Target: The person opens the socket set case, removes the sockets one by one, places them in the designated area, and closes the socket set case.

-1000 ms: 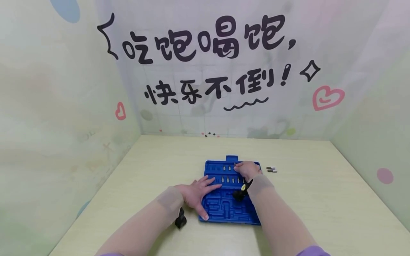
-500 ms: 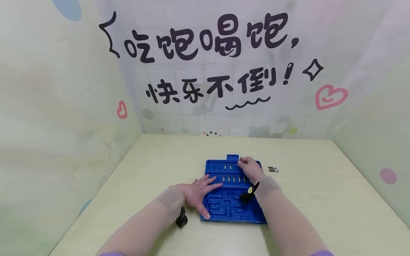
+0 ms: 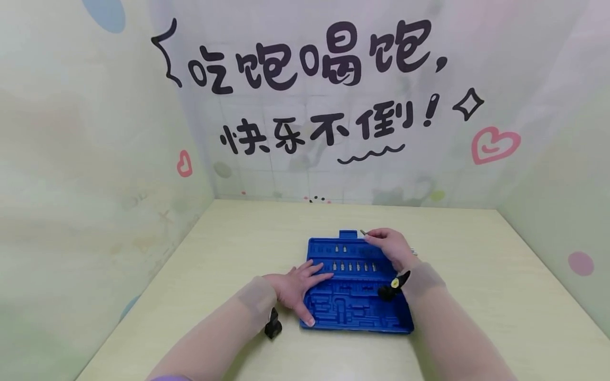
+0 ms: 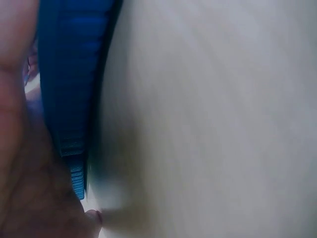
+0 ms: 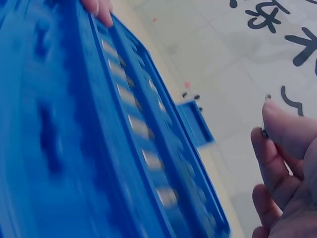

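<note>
A blue plastic tool case (image 3: 357, 317) lies on the table with rows of moulded slots. Several short silver bits (image 3: 350, 266) stand in its middle row, and two more bits (image 3: 340, 248) sit in the back row. My left hand (image 3: 295, 288) rests on the case's left edge, fingers spread, thumb near the front corner. Between thumb and index finger, my right hand (image 3: 393, 246) pinches a small metal bit (image 3: 364, 233) just above the back rim, right of the case's tab (image 3: 348, 234). In the right wrist view that bit is largely covered by the fingertips.
Loose bits (image 3: 414, 252) lie on the table right of the case, mostly hidden by my right hand. Wrist cameras are strapped under both forearms. A printed wall (image 3: 310, 180) stands behind the table, with side walls left and right.
My right hand has lifted from the back row and moved right and back with the bit pinched in it. Several bits in the middle row now show fully. The left hand stays on the case.
</note>
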The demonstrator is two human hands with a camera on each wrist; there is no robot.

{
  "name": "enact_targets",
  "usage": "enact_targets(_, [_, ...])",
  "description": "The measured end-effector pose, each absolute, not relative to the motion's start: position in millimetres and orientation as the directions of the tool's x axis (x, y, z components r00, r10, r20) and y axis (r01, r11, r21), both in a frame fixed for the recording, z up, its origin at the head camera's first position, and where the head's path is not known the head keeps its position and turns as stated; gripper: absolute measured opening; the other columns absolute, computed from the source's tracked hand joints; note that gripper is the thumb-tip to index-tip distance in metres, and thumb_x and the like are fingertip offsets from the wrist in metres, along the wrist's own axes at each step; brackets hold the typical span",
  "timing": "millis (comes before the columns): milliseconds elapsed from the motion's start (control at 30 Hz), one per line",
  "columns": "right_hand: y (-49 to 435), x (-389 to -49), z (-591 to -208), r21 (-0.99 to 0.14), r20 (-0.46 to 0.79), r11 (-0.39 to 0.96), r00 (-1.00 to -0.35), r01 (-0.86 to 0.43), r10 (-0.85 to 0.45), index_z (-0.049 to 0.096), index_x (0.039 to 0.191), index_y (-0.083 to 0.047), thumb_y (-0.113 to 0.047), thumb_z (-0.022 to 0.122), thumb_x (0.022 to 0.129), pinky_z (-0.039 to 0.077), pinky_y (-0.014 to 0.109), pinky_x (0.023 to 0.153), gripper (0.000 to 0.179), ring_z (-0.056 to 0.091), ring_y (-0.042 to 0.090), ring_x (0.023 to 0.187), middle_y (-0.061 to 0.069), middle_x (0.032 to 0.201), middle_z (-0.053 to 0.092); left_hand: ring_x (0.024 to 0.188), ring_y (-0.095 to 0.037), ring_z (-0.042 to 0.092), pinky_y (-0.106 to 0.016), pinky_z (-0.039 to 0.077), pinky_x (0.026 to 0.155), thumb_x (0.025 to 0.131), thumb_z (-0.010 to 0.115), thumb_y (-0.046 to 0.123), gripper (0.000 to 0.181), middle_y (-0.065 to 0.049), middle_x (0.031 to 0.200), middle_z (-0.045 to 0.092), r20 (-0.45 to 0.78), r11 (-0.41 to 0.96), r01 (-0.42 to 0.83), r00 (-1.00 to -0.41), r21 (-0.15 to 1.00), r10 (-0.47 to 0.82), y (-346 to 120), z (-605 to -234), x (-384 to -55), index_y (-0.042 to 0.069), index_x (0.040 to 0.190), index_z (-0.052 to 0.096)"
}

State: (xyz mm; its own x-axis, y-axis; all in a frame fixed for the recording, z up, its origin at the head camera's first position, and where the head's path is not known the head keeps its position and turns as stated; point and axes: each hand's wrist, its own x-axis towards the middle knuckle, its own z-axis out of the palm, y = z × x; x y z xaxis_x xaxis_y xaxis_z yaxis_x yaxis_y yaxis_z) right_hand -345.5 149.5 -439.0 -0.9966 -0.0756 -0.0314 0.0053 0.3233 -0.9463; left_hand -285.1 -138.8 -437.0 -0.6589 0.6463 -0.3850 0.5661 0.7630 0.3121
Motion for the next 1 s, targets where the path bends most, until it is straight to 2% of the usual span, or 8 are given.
enact_targets(200, [191,-337,-439,-0.904,-0.018,0.426,-0.993,-0.034,-0.117,0.063,0.119,0.001,-0.033,0.065,0.093,0.035,0.054,0.102,0.043,0.050,0.035,0.117,0.019,0.123,0.059,0.147,-0.023,-0.010,-0.056,0.006,0.114,0.068,0.077,0.063,0.113,0.002,0.162,-0.002,-0.382,0.760,0.567,-0.657,0.317,0.650,-138,-439,-285,0.039,0.154,0.009])
enact_targets(367, [228,-331,-443,-0.850,-0.026,0.525,-0.992,-0.043,-0.123,0.066,0.115,0.001,-0.032,0.066,0.092,0.040,0.048,0.093,0.039,0.053,0.032,0.109,0.015,0.114,0.064,0.147,-0.023,-0.010,-0.056,0.006,0.114,0.068,0.077,0.063,0.113,0.001,0.162,-0.001,-0.382,0.758,0.571,-0.655,0.316,0.652,-138,-439,-286,0.039,0.155,0.009])
enact_targets(500, [250,-325,-448,-0.797,-0.041,0.603,-0.992,-0.038,-0.117,0.068,0.111,-0.001,-0.033,0.068,0.090,0.038,0.047,0.092,0.038,0.051,0.032,0.109,0.017,0.115,0.063,0.147,-0.024,-0.009,-0.056,0.007,0.114,0.068,0.077,0.063,0.113,0.001,0.162,-0.001,-0.378,0.758,0.573,-0.657,0.312,0.652,-139,-440,-286,0.038,0.155,0.009])
enact_targets(633, [260,-323,-453,-0.717,-0.060,0.697,-0.992,-0.034,-0.110,0.070,0.108,-0.005,-0.035,0.070,0.089,0.036,0.053,0.093,0.035,0.051,0.036,0.108,0.017,0.115,0.063,0.147,-0.024,-0.010,-0.056,0.007,0.114,0.069,0.077,0.062,0.112,0.001,0.162,-0.001,-0.383,0.762,0.571,-0.659,0.307,0.648,-140,-439,-287,0.039,0.155,0.009])
enact_targets(767, [263,-326,-458,-0.623,-0.033,0.779,-0.992,-0.072,-0.119,0.073,0.104,-0.009,-0.034,0.071,0.087,0.026,0.062,0.094,0.030,0.054,0.039,0.106,0.011,0.106,0.068,0.147,-0.024,-0.011,-0.056,0.006,0.114,0.069,0.077,0.062,0.112,0.001,0.162,-0.002,-0.388,0.761,0.570,-0.655,0.310,0.648,-140,-438,-287,0.038,0.155,0.009])
enact_targets(867, [264,-329,-462,-0.576,0.004,0.811,-0.992,-0.103,-0.124,0.074,0.101,-0.010,-0.033,0.071,0.087,0.022,0.063,0.092,0.027,0.055,0.040,0.105,0.008,0.102,0.070,0.147,-0.024,-0.011,-0.056,0.006,0.114,0.069,0.077,0.061,0.112,0.001,0.162,-0.002,-0.388,0.759,0.570,-0.652,0.316,0.651,-140,-438,-286,0.038,0.155,0.009])
enact_targets(1000, [264,-332,-464,-0.543,0.023,0.832,-0.992,-0.114,-0.122,0.075,0.099,-0.011,-0.032,0.071,0.087,0.024,0.059,0.088,0.024,0.054,0.040,0.103,0.008,0.101,0.070,0.147,-0.023,-0.010,-0.056,0.007,0.114,0.069,0.078,0.061,0.112,0.001,0.162,-0.001,-0.382,0.757,0.571,-0.654,0.317,0.653,-139,-439,-286,0.038,0.155,0.009])
